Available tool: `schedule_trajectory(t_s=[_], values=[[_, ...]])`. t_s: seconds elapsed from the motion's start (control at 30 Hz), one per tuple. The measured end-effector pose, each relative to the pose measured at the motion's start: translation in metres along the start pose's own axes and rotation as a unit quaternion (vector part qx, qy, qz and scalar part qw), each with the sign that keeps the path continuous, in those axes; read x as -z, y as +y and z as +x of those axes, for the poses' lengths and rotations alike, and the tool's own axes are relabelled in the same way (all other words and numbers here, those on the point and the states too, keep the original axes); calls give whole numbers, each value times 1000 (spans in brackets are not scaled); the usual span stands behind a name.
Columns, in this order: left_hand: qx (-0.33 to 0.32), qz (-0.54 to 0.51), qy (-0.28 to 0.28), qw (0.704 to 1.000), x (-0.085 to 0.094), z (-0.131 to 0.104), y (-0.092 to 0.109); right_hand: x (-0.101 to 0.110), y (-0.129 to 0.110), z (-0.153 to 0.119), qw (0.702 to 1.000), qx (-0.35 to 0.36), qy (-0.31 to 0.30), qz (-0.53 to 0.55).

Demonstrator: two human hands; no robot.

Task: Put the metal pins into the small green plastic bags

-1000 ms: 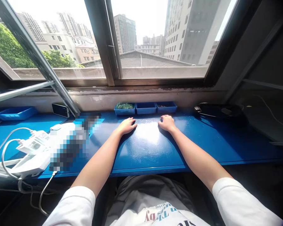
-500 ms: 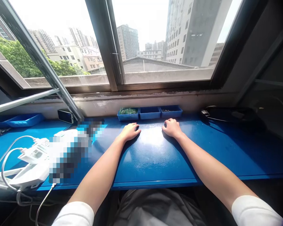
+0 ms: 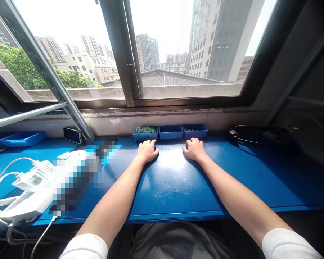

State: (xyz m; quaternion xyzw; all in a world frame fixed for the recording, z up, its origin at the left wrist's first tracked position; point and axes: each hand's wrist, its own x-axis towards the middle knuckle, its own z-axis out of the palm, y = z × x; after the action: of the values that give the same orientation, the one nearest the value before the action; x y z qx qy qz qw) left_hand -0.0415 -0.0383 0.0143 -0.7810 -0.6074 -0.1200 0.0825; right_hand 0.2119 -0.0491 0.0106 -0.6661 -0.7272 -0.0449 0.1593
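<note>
My left hand [image 3: 148,151] rests on the blue table [image 3: 175,187], palm down, with the thumb apart from the fingers. Its fingers point toward a small blue bin [image 3: 145,137] that holds green pieces, perhaps circuit boards. On the right, my right hand [image 3: 194,149] also lies on the tabletop, fingers bent and thumb spread inward. Just behind it is a blue bin [image 3: 196,133] with small thin metal-looking pieces. Between these two bins sits a third blue bin [image 3: 171,135]. Neither hand shows anything held.
To the left lie a white power strip [image 3: 27,201] with plugs and cables, a blurred-out patch, a phone [image 3: 72,135] and a blue tray [image 3: 25,139]. A metal strut [image 3: 54,77] slants down there. A dark object [image 3: 259,135] lies back right, below the window.
The view has tilted slightly, so the bins sit a little lower in the picture. My left hand's fingers have spread forward a bit; my right hand remains in nearly the same place.
</note>
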Motion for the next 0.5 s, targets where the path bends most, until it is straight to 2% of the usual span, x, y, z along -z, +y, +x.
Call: schedule_trajectory(t_s=[0.07, 0.17, 0.23, 0.5], values=[[1, 11, 9, 1000, 1, 0, 2, -1, -1, 0, 1000, 15, 11, 4], [7, 19, 56, 998, 1, 3, 2, -2, -1, 0, 998, 45, 39, 4], [14, 18, 76, 997, 1, 6, -2, -2, -2, 0, 997, 62, 37, 18], [43, -29, -5, 999, -1, 16, -31, -3, -2, 0, 996, 78, 3, 46]])
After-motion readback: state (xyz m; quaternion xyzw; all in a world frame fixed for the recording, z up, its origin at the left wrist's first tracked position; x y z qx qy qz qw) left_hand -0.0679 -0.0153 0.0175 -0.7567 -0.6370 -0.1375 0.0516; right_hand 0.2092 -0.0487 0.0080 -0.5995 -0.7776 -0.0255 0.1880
